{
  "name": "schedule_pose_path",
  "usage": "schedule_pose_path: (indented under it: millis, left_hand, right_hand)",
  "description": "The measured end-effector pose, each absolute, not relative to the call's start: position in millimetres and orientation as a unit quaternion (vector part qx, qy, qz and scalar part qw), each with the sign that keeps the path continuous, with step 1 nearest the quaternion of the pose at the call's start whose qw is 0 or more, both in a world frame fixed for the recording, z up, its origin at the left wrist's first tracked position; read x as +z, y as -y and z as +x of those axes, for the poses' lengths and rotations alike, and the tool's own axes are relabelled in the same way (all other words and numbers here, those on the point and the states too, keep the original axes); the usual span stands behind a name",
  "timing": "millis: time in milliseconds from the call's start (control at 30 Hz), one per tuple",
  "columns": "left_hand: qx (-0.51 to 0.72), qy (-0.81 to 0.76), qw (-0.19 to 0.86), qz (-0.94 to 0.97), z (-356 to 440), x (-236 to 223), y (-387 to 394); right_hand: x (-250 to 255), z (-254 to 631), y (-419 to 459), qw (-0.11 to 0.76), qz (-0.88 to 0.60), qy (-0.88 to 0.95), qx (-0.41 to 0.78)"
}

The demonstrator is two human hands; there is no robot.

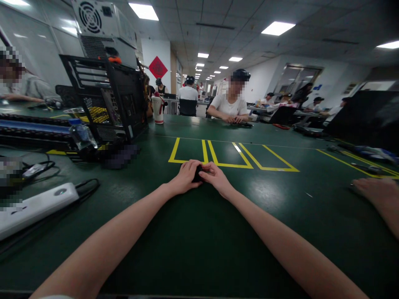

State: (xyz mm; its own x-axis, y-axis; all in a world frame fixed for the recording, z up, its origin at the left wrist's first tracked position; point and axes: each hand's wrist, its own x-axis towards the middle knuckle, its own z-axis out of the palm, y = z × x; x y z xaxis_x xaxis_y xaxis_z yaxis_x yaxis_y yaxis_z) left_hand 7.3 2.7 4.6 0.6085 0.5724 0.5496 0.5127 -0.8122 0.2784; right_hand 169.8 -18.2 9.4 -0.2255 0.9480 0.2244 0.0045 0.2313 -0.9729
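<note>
Both my arms reach forward over the dark green table [193,232]. My left hand [184,177] and my right hand [215,177] meet at the middle, fingers curled round a small black object [197,173] that rests on the table just below the yellow tape boxes [218,155]. The object is mostly hidden by my fingers and I cannot make out what it is. Both hands are closed on it.
A black open computer case [106,99] stands at the left, with a plastic bottle [81,135], cables and a white power strip [34,207] nearer me. Another person's hand [375,193] lies at the right edge. A person in white [230,106] sits across the table.
</note>
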Motion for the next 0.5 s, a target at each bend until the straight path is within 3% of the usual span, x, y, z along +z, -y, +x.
schedule_pose_path:
  millis: [500]
  left_hand:
    - [0.327,-0.306,0.038,0.893,8.4,4.0,-3.8]
  right_hand:
    - [6.8,168.7,20.3,0.507,-0.374,0.617,0.472]
